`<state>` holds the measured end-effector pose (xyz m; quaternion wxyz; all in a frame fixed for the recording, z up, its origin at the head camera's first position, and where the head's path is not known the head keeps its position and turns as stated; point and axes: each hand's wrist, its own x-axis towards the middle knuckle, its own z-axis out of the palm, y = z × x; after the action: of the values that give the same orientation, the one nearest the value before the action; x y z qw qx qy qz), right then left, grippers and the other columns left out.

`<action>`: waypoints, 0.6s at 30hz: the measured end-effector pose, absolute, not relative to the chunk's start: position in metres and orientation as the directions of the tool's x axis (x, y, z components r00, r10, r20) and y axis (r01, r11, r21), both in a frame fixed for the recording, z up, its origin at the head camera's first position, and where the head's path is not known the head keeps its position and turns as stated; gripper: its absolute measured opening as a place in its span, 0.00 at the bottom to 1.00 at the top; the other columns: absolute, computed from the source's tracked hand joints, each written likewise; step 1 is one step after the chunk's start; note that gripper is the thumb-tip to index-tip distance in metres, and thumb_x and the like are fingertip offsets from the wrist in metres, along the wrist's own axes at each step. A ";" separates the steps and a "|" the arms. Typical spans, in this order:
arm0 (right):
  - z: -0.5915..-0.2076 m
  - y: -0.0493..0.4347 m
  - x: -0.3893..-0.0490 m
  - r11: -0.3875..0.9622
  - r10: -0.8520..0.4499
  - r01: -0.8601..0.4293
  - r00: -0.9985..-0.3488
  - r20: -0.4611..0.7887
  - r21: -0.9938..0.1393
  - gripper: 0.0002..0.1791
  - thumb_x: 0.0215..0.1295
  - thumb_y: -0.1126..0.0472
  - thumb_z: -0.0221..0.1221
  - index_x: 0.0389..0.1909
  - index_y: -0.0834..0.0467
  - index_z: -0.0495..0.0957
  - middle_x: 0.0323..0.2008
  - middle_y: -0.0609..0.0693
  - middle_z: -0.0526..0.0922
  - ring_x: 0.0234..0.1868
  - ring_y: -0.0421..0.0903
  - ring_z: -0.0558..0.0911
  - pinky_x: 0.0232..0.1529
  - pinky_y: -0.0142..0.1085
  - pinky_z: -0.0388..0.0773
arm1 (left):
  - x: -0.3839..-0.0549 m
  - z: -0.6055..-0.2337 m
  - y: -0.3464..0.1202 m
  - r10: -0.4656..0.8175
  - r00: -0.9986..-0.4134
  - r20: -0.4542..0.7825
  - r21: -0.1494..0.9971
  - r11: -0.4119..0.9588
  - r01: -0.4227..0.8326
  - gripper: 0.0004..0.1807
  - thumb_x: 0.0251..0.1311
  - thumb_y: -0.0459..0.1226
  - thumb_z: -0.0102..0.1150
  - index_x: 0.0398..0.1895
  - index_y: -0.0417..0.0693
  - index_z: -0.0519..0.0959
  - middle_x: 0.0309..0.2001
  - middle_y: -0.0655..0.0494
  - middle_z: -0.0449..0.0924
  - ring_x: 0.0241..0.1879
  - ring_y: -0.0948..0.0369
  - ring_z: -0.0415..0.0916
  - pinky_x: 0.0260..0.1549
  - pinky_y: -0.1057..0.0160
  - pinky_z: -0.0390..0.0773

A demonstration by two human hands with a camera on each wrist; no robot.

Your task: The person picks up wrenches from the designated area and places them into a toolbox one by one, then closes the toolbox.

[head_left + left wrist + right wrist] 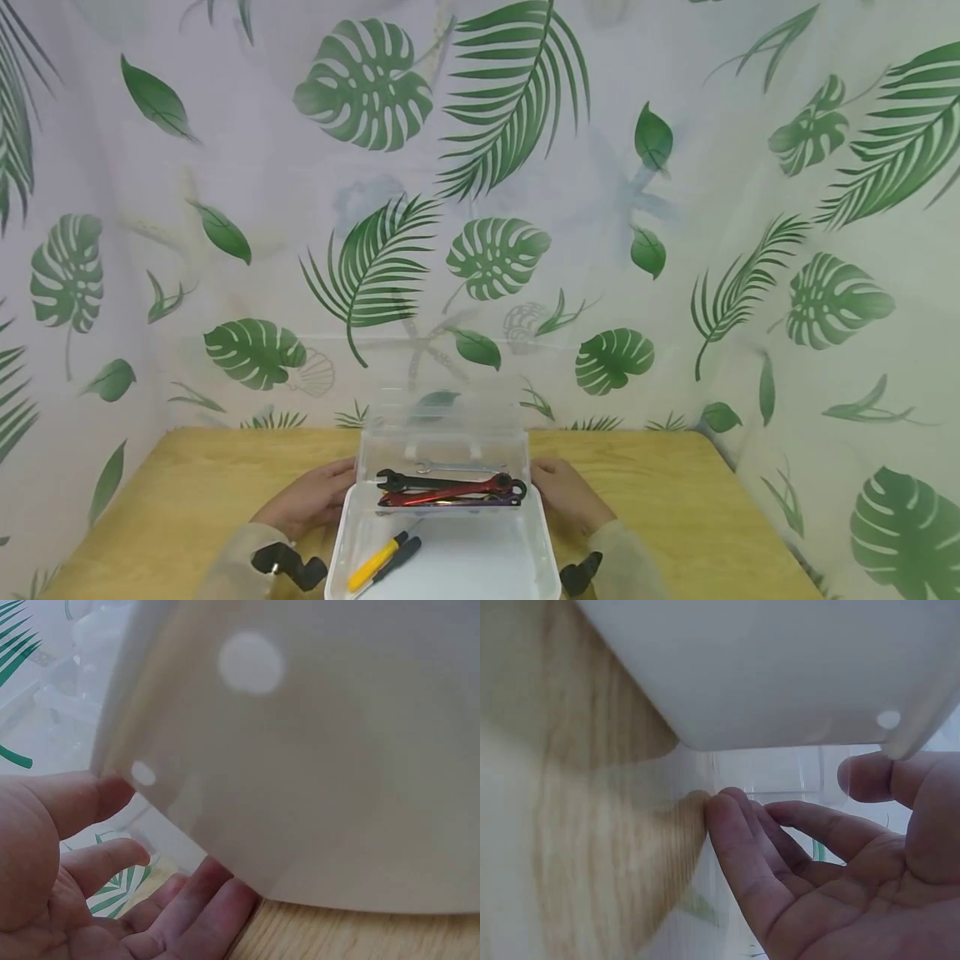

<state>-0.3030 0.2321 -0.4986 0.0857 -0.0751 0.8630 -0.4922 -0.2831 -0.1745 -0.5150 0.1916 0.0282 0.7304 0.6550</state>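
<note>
A white plastic box (pixel 551 575) stands at the table's near side, its see-through lid (pixel 442 421) raised at the back. Inside lie a yellow-handled screwdriver (pixel 373 567) and a black-handled tool (pixel 397 558). Along the far end sit several wrenches, among them a red wrench (pixel 450 492), a black wrench (pixel 420 482) and a silver wrench (pixel 461 467). My left hand (pixel 318 498) is at the far left corner; its thumb touches the rim, fingers loosely bent below. My right hand (pixel 840 870) is at the far right corner, thumb by the rim, fingers relaxed beside the lid.
The wooden table (pixel 697 517) extends to both sides of the box. Behind it hangs a white curtain (pixel 525 333) printed with green leaves. Black straps (pixel 288 564) with wrist cameras sit over light sleeves (pixel 626 562).
</note>
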 end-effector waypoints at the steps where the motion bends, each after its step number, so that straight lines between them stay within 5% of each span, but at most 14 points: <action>1: -0.498 0.232 -0.303 0.506 -0.215 -0.052 -0.974 -0.068 -0.861 0.23 0.80 0.47 0.50 0.49 0.59 0.86 0.45 0.51 0.87 0.48 0.48 0.82 0.57 0.54 0.78 | -0.283 -0.514 -0.174 0.294 -0.926 -0.236 0.969 0.137 -0.203 0.38 0.79 0.50 0.51 0.78 0.31 0.58 0.63 0.34 0.79 0.59 0.45 0.81 0.56 0.46 0.82; 10: -0.494 0.236 -0.303 0.518 -0.210 -0.064 -0.976 -0.054 -0.853 0.19 0.79 0.50 0.52 0.44 0.57 0.88 0.38 0.48 0.86 0.43 0.45 0.79 0.45 0.41 0.76 | -0.285 -0.515 -0.171 0.300 -0.931 -0.208 0.975 0.135 -0.175 0.37 0.79 0.49 0.51 0.78 0.34 0.59 0.65 0.34 0.76 0.62 0.43 0.79 0.56 0.47 0.82; 18: -0.495 0.241 -0.297 0.492 -0.223 -0.084 -0.974 -0.033 -0.866 0.18 0.77 0.54 0.53 0.54 0.60 0.86 0.50 0.54 0.88 0.51 0.48 0.83 0.56 0.50 0.81 | -0.287 -0.516 -0.166 0.328 -0.931 -0.162 0.986 0.096 -0.138 0.34 0.79 0.43 0.51 0.79 0.36 0.58 0.69 0.32 0.71 0.63 0.41 0.77 0.60 0.44 0.79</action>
<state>-0.2974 0.2408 -0.4950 0.0701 -0.0889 0.8609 -0.4959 -0.2867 -0.1665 -0.5156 0.1741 0.0658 0.7194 0.6692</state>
